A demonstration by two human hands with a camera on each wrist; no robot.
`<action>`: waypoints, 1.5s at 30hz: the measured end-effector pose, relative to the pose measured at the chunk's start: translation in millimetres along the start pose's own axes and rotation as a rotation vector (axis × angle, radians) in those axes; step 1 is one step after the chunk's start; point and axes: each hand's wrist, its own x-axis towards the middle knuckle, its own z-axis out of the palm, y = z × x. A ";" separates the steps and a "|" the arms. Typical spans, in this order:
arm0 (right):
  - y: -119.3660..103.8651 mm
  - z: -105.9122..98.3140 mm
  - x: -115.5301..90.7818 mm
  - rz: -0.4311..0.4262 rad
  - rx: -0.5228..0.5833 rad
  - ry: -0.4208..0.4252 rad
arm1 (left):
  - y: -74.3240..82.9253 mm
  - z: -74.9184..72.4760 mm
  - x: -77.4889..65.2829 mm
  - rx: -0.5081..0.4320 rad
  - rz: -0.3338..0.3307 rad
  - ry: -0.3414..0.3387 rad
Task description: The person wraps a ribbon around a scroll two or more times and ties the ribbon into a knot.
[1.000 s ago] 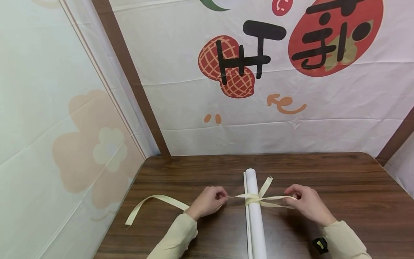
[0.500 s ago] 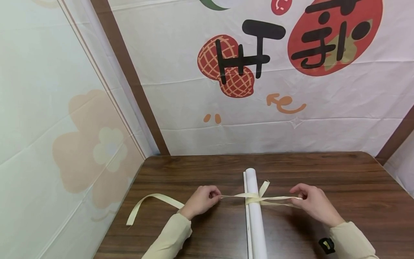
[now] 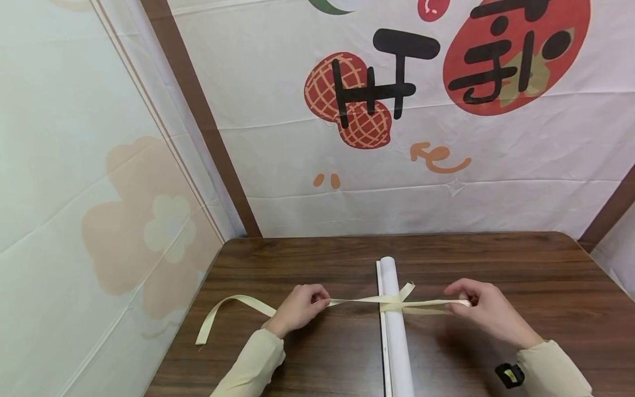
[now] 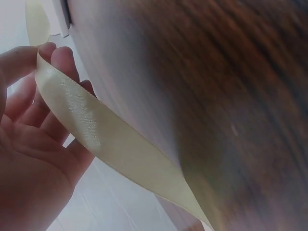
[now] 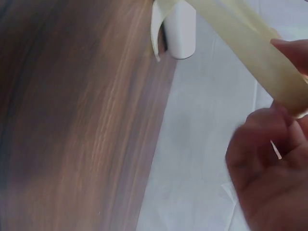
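Observation:
A white paper roll (image 3: 401, 353) lies lengthwise on the table, with a cream ribbon (image 3: 359, 300) wrapped and crossed around it. On the left, my left hand (image 3: 300, 309) pinches the ribbon between thumb and fingertips. Its long tail (image 4: 120, 149) hangs past the palm in the left wrist view and lies curved on the table. To the right of the roll, my right hand (image 3: 488, 311) pinches a doubled, loop-like stretch of ribbon (image 5: 250, 53). A short ribbon end (image 3: 407, 290) sticks up just right of the roll. The fingers partly hide the ribbon where they grip it.
The dark wooden table (image 3: 307, 253) ends at a printed white cloth wall (image 3: 278, 154) behind and another cloth on the left. A small black strap-like piece (image 3: 510, 375) shows beside the right sleeve.
Both hands have drawn apart, the left one leftward and the right one rightward, pulling the ribbon. The short end by the roll has grown shorter.

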 end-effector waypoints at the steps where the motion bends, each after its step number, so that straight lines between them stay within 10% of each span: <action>1: -1.8 -0.7 -0.1 -0.013 0.027 -0.005 | -0.4 -0.2 -0.2 0.001 0.001 0.000; 15: -8.0 -8.2 3.3 -0.157 0.192 -0.066 | -6.0 -4.4 -1.9 -0.009 -0.008 0.008; 27: -8.1 -27.3 -5.0 -0.088 0.035 -0.112 | -10.5 -11.3 -9.0 -0.158 -0.057 -0.118; 45: -16.5 -44.9 -11.5 -0.154 0.008 -0.219 | -15.3 -18.8 -15.7 -0.076 -0.036 -0.049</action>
